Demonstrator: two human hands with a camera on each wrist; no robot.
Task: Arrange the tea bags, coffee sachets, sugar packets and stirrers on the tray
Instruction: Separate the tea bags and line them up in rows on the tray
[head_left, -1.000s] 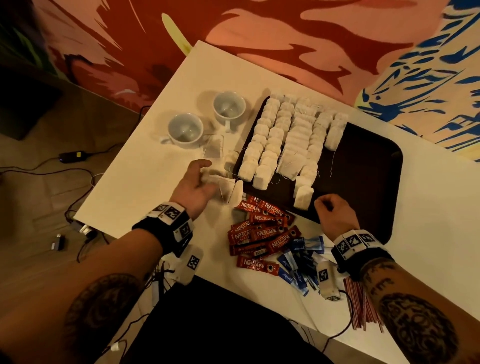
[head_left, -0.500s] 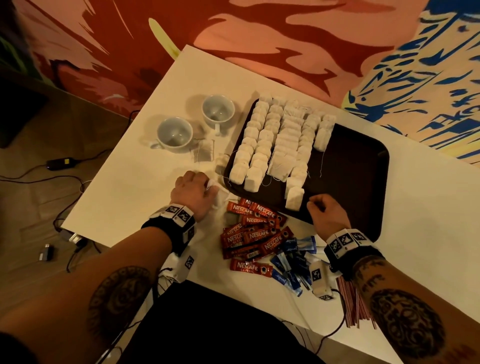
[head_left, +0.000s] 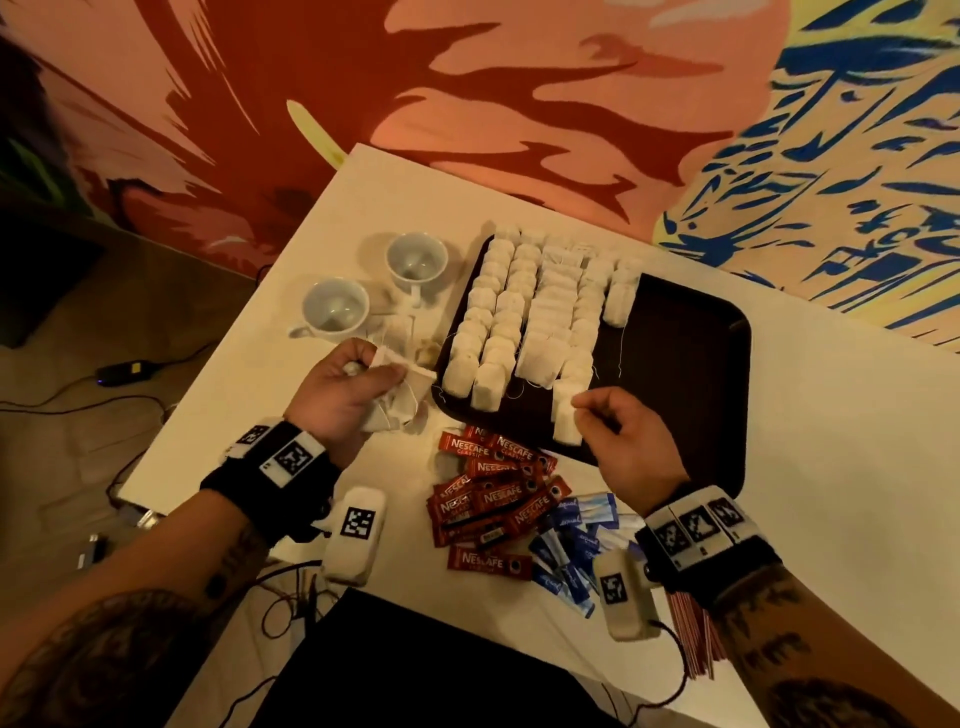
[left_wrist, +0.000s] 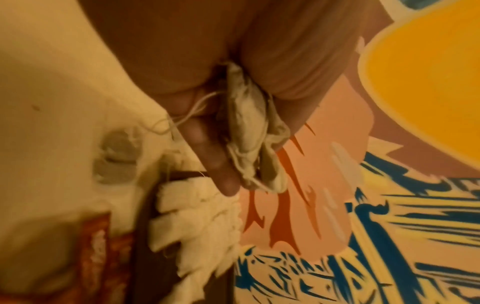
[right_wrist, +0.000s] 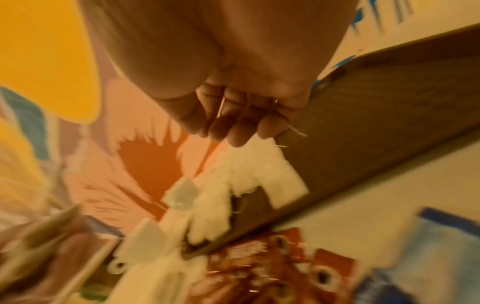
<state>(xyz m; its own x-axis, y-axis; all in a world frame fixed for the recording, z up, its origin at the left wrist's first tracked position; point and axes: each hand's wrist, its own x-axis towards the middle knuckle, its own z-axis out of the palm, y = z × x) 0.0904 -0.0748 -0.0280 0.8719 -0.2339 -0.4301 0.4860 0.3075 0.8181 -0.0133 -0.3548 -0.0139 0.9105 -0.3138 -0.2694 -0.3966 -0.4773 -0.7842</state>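
A dark brown tray (head_left: 685, 364) lies on the white table, its left part filled with rows of white tea bags (head_left: 524, 312). My left hand (head_left: 363, 371) hovers left of the tray and grips a bunch of loose tea bags (left_wrist: 249, 131) with strings trailing. My right hand (head_left: 582, 410) is over the tray's front edge, fingers curled. It pinches the thread of the nearest tea bag (head_left: 566, 423). Red coffee sachets (head_left: 493, 499), blue sugar packets (head_left: 576, 540) and red stirrers (head_left: 696, 639) lie on the table by the front edge.
Two empty white cups (head_left: 336, 310) (head_left: 417, 260) stand left of the tray, with a few loose tea bags (head_left: 400, 332) beside them. The tray's right half is bare. The table's left edge drops to a floor with cables.
My left hand closed on the loose tea bags beside the tray and lifted them off the table. My right hand shifted up to the front tea bag.
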